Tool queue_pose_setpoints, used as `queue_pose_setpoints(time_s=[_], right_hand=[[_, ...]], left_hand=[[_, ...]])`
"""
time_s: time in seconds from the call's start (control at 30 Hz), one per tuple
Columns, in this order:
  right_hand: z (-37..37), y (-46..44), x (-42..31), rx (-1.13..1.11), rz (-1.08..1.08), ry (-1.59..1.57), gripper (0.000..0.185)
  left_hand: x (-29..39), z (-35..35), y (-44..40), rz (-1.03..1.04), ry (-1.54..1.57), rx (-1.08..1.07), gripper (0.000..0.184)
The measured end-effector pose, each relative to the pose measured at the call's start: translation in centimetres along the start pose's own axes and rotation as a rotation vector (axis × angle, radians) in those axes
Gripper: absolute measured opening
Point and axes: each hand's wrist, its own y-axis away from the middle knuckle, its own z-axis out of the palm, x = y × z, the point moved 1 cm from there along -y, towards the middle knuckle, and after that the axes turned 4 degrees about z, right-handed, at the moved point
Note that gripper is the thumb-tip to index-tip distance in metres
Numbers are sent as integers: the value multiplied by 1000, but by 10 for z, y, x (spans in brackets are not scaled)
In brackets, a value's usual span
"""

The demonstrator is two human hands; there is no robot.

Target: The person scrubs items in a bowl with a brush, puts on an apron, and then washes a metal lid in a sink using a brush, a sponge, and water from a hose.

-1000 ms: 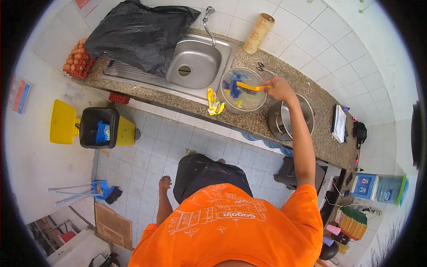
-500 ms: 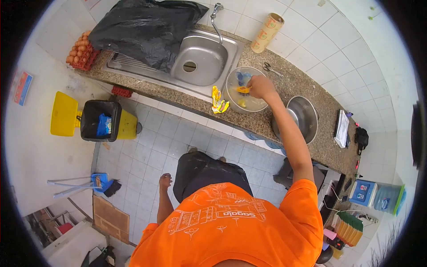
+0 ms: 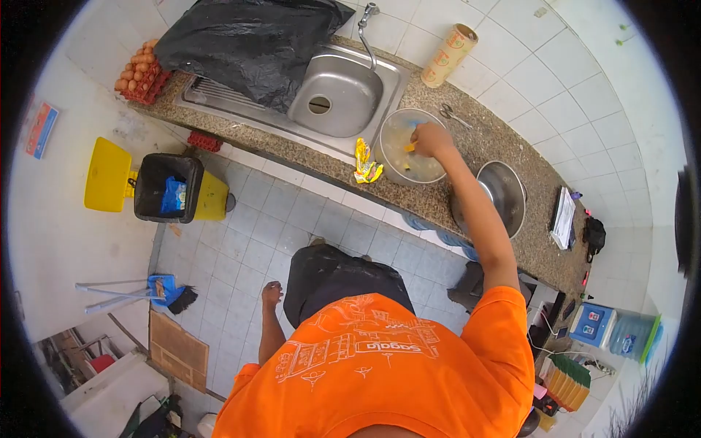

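My right hand (image 3: 432, 139) is closed on a small yellow object (image 3: 410, 147), whose exact kind I cannot make out, over the inside of a round translucent bowl (image 3: 389, 166). Cloudy contents with small yellow bits and a patch of blue show in the bowl. Just left of it, on the counter, lies a crumpled yellow wrapper (image 3: 364, 160). To the right a shiny metal pot (image 3: 513, 196) stands partly behind my forearm. My left hand (image 3: 272, 293) hangs low beside my body above the floor, holding nothing, its fingers loose and slightly apart.
A steel sink (image 3: 350, 109) is set into the granite counter, with a black plastic bag (image 3: 248, 47) over its drainboard. Eggs (image 3: 137, 71) are stacked at the left end. Scissors (image 3: 454, 114) and a film roll (image 3: 449, 56) lie behind the bowl. An open yellow bin (image 3: 212, 191) stands on the floor.
The yellow object in my right hand sits lower in the bowl and shows less. Less blue is visible there. The view has shifted slightly; my left hand still hangs down.
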Motion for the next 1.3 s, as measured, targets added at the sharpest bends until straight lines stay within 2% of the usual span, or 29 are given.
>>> queue_pose_setpoints(time_s=[0.07,0.17,0.23,0.33,0.47,0.57,0.7,0.9,1.07,1.3], right_hand=[[-13,9,14,-35,-87,-65,29],[-20,15,39,-29,-86,-87,30],[-45,33,42,-7,-92,-96,32],[-76,57,51,40,-100,-94,33],[-103,87,59,97,-159,-8,30],[-101,103,58,-11,-119,49,29],[-71,108,55,-33,-153,85,27],[-31,96,62,80,-218,-68,26],[-34,98,66,96,-135,-266,25],[-22,78,68,171,-78,-297,23]], left_hand=[[-17,1,-20,1,23,-11,31],[-28,2,-38,56,88,-126,30],[-2,2,-17,-17,0,-11,31],[9,0,-12,7,15,39,27],[8,1,-19,28,33,23,26],[-3,5,-33,36,80,2,25],[-1,10,-30,18,83,-17,23],[8,11,-25,32,6,-46,31],[7,9,-31,6,-5,-39,32],[9,11,-29,30,-40,-30,31]])
